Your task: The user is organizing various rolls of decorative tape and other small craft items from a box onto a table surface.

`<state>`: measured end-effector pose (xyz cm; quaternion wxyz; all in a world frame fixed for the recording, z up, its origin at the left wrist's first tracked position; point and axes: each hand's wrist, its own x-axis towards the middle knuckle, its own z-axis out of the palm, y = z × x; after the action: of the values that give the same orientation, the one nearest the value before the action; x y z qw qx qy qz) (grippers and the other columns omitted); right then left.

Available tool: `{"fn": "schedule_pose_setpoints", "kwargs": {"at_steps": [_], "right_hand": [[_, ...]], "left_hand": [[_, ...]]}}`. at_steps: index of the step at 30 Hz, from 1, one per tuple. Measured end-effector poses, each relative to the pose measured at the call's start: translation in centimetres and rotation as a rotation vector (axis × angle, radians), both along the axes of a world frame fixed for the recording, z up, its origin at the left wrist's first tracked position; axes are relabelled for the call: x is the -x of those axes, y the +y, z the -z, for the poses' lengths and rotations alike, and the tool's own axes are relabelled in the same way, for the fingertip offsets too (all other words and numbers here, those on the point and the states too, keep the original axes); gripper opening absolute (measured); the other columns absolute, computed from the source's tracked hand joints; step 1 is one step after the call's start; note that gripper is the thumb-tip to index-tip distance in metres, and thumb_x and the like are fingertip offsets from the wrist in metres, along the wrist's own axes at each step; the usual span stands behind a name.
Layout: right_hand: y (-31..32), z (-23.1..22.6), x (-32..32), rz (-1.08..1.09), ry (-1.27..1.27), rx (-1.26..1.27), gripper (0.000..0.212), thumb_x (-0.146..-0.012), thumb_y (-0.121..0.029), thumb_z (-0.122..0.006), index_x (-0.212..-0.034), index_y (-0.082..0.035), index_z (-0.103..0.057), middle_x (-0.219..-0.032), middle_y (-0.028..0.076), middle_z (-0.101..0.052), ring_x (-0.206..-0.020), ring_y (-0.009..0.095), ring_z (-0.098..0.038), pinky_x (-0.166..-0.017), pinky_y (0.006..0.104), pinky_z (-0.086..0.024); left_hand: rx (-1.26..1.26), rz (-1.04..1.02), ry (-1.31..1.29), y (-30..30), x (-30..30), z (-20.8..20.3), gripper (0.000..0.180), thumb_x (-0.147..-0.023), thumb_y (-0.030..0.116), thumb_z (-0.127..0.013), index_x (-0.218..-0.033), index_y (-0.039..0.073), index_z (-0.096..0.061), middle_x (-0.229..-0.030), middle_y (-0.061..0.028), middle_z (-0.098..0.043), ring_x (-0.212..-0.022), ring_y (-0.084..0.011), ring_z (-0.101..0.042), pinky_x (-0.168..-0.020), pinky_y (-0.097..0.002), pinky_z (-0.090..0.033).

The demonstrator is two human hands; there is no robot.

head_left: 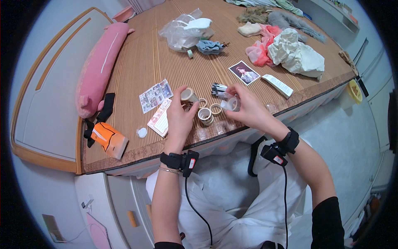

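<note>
My left hand [180, 118] is curled round a pale tape roll [187, 94], thumb and fingers on its sides. In my right hand [251, 107] is a translucent whitish tape roll [233, 104], pinched between thumb and fingers. Several more rolls sit between the hands: a small stack of tape rolls [205, 116] at the front, a thin tan ring of tape [216, 109] beside it and another ring [202, 102] behind. A bunch of dark-and-silver pens [218, 89] lies just beyond my right fingers. Sticker sheets [156, 96] and a pink-edged card [160, 119] lie left of my left hand.
A photo card [244, 73] and a white box [277, 85] lie to the right. Farther back are a clear plastic bag [178, 35], blue cloth [210, 47] and white fabric [296, 54]. An orange pouch [108, 139] and a long pink plush [102, 68] lie left. The mat's edge [232, 132] runs nearby.
</note>
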<state>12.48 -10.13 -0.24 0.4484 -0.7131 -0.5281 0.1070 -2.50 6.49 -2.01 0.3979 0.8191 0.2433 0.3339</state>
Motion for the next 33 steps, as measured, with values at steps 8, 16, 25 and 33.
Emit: {"fn": "schedule_pose_setpoints", "kwargs": {"at_steps": [8,16,25,33], "right_hand": [[-0.1,-0.2,0.1,0.037,-0.007,-0.009,0.047,-0.072,-0.014,-0.070,-0.110,0.004,-0.050,-0.107,0.019,-0.056,-0.101,0.032,-0.058,-0.087,0.0376,-0.048],[-0.1,-0.4,0.0,0.031,-0.015,-0.027,0.046,-0.072,-0.014,-0.070,-0.110,0.004,-0.050,-0.106,0.019,-0.056,-0.100,0.033,-0.058,-0.086,0.0380,-0.048],[-0.1,-0.5,0.3,0.038,-0.021,-0.032,0.045,-0.073,-0.014,-0.070,-0.110,0.003,-0.050,-0.105,0.019,-0.057,-0.100,0.032,-0.058,-0.085,0.0385,-0.048],[0.2,-0.7,0.9,0.027,-0.064,-0.086,0.045,-0.073,-0.013,-0.069,-0.109,0.005,-0.050,-0.106,0.019,-0.057,-0.101,0.033,-0.058,-0.086,0.0384,-0.048]], "left_hand": [[-0.152,-0.054,0.154,1.1,-1.4,1.8,0.052,-0.079,0.010,-0.073,-0.126,0.008,-0.050,-0.101,-0.0128,-0.066,-0.087,-0.0192,-0.067,-0.074,-0.0320,-0.054],[-0.090,-0.035,0.141,1.3,-1.7,1.9,0.054,-0.078,0.012,-0.074,-0.127,0.007,-0.050,-0.104,-0.0137,-0.065,-0.093,-0.0242,-0.066,-0.079,-0.0324,-0.052],[-0.306,-0.058,0.016,-0.4,-0.2,-0.4,0.056,-0.077,0.018,-0.074,-0.127,0.005,-0.051,-0.116,-0.0156,-0.057,-0.112,-0.0307,-0.055,-0.095,-0.0387,-0.044],[-0.521,0.035,0.110,-3.2,2.1,-2.1,0.039,-0.071,0.019,-0.078,-0.104,0.004,-0.061,-0.096,-0.0115,-0.057,-0.092,-0.0274,-0.058,-0.080,-0.0361,-0.048]]}}
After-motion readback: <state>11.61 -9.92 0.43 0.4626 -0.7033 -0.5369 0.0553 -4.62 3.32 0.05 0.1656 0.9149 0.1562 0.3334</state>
